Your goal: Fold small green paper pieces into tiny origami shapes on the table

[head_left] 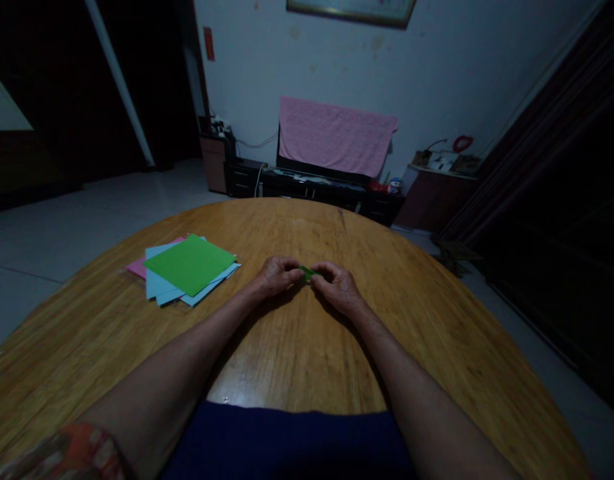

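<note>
Left hand [275, 277] and right hand [337, 288] met above the wooden desk [297, 353], fingers [319, 268] closed in a pinch on a small folded green paper [307, 272] between them, its long axis roughly crosswise. Left hand lay nearer the stack: green sheet [189, 265] over light blue sheets [159, 288] and a pink sheet [135, 268], all flat.

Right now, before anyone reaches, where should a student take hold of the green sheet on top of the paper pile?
Probably at its right-hand corner, coming from the right. The green sheet lies flat and turned on the light blue sheets, so that corner points toward the left hand, which is pinching a small green piece. A pinch there seems easiest.
</note>
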Action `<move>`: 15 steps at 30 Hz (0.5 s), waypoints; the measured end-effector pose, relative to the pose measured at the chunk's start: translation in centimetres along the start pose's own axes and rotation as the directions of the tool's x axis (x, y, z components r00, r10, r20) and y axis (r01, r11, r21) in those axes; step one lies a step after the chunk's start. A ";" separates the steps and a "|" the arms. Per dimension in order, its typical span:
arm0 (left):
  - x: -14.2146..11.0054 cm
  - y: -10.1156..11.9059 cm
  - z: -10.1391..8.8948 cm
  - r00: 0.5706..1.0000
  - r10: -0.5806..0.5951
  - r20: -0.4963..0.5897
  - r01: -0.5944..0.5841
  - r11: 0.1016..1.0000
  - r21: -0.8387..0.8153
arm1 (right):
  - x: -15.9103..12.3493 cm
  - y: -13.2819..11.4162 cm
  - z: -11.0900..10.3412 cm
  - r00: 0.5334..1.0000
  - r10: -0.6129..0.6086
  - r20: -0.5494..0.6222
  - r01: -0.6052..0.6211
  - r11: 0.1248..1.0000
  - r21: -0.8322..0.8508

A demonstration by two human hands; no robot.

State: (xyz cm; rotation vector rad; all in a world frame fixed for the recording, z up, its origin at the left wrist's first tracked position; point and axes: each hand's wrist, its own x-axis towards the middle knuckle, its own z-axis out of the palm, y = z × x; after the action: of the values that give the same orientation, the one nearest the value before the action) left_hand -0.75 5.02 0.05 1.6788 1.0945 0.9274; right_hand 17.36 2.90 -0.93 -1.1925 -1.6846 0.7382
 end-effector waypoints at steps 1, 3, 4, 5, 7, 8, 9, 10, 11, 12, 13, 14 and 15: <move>0.0 0.0 0.0 0.999 0.038 -0.014 -0.038 0.999 0.034 | 0.0 -0.1 0.0 1.000 0.016 0.006 -0.016 1.000 0.026; 0.1 -0.1 -0.1 0.995 0.098 -0.028 -0.095 0.993 0.073 | -0.1 -0.5 0.0 0.999 0.044 0.015 -0.045 0.997 0.066; 0.1 -0.2 -0.1 0.993 0.116 -0.027 -0.114 0.991 0.070 | -0.2 -0.6 0.0 0.998 0.055 0.014 -0.056 0.995 0.082; 0.1 -0.2 -0.1 0.991 0.129 -0.023 -0.127 0.990 0.056 | -0.2 -0.8 0.0 0.998 0.061 0.009 -0.062 0.994 0.095; 0.1 -0.4 -0.1 0.991 0.134 -0.001 -0.134 0.991 0.021 | -0.2 -0.9 -0.1 0.998 0.065 -0.004 -0.064 0.991 0.116; 0.1 -0.5 0.0 0.992 0.122 0.009 -0.123 0.992 0.007 | -0.2 -1.0 -0.1 0.998 0.065 -0.009 -0.063 0.991 0.121; 0.0 -0.6 0.0 0.995 0.101 0.018 -0.101 0.995 -0.004 | -0.2 -1.0 0.0 0.998 0.065 -0.009 -0.064 0.991 0.122; 0.0 -0.6 0.1 0.997 0.076 0.026 -0.075 0.997 -0.012 | -0.2 -0.9 0.0 0.998 0.069 -0.006 -0.068 0.990 0.121; -0.1 -0.5 0.1 0.998 0.052 0.031 -0.051 0.999 -0.017 | -0.2 -0.9 0.1 0.997 0.078 -0.001 -0.077 0.989 0.125; -0.2 -0.4 0.1 0.999 0.035 0.036 -0.035 0.999 -0.015 | -0.2 -0.8 0.1 0.996 0.090 0.009 -0.090 0.987 0.136; -0.3 -0.2 0.1 0.999 0.031 0.036 -0.031 1.000 -0.005 | -0.3 -0.8 0.2 0.995 0.102 0.018 -0.104 0.983 0.155; -0.3 0.0 0.1 0.999 0.040 0.034 -0.040 0.999 0.016 | -0.3 -0.7 0.3 0.993 0.114 0.028 -0.117 0.977 0.178; -0.4 0.1 0.1 0.998 0.060 0.026 -0.061 0.997 0.047 | -0.4 -0.7 0.3 0.992 0.122 0.036 -0.126 0.971 0.201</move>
State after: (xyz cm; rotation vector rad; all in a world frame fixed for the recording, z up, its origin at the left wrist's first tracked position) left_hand -0.76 4.62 0.06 1.7664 1.0621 0.9222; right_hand 16.83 2.30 -0.57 -1.1555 -1.5230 0.9805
